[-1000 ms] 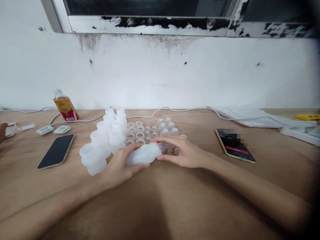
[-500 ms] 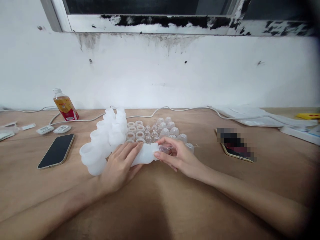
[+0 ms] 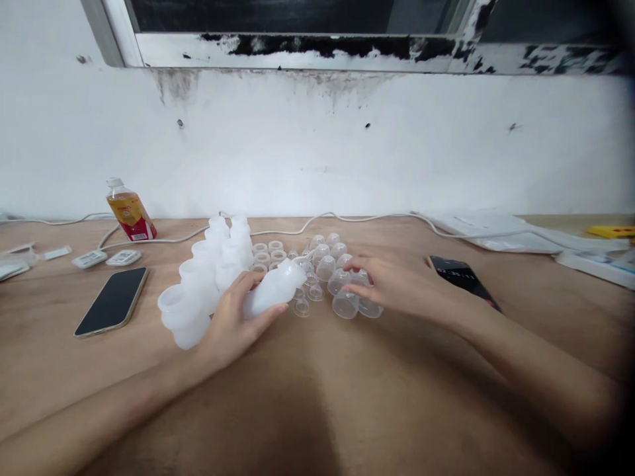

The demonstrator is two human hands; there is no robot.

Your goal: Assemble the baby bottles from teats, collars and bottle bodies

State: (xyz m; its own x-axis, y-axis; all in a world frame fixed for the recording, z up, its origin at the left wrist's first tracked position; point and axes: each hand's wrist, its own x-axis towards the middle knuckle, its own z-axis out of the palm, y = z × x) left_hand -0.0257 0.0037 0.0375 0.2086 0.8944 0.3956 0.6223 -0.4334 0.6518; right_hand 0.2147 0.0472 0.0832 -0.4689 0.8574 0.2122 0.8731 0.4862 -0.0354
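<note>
My left hand (image 3: 233, 324) is wrapped round a white translucent plastic bottle (image 3: 272, 289), which lies tilted with its neck pointing up and right. My right hand (image 3: 391, 283) hovers over a cluster of clear dome caps (image 3: 342, 291), fingers curled onto one of them; whether it grips the cap is hidden. A row of empty white bottles (image 3: 203, 281) stands left of my left hand. Small white rings (image 3: 268, 254) and tiny clear inserts (image 3: 302, 305) lie between the bottles and the caps.
A dark phone (image 3: 112, 300) lies at left, another phone (image 3: 459, 274) just behind my right wrist. A drink bottle (image 3: 129, 209) stands by the wall. White cables (image 3: 377, 217), small white devices (image 3: 106, 257) and papers (image 3: 496, 231) line the back of the wooden table (image 3: 317, 410).
My right hand left the bottle's neck and moved right onto the dome caps. My left hand tipped the bottle upward and shifted it slightly back.
</note>
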